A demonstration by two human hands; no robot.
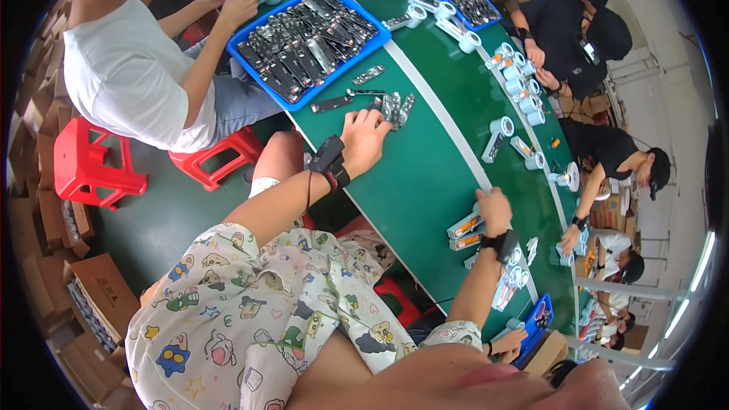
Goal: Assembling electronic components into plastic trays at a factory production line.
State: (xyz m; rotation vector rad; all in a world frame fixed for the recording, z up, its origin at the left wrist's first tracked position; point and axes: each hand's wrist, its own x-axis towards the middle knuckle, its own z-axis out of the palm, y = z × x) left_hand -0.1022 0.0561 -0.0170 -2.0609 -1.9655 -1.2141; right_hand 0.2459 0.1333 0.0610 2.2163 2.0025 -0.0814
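Observation:
My left hand [366, 139] reaches over the green table with its fingers parted, the tips at a small cluster of circuit boards [392, 106]. A few more loose boards, such as a narrow one [369, 74], lie just beyond. Farther right, my right hand [494, 210] is closed, its fingers curled; what it grips, if anything, is hidden beneath them. Beside it lie pale blue housings [465, 233] with orange parts inside. More pale blue pieces [512, 281] sit nearer me, below my right wrist.
A blue tray [235, 44] heaped with circuit boards stands beyond my left hand. Pale blue ring-headed housings [497, 137] line the table's far side. Co-workers sit at left [125, 68] and opposite. Red stools [95, 163] and cardboard boxes [102, 296] stand at left.

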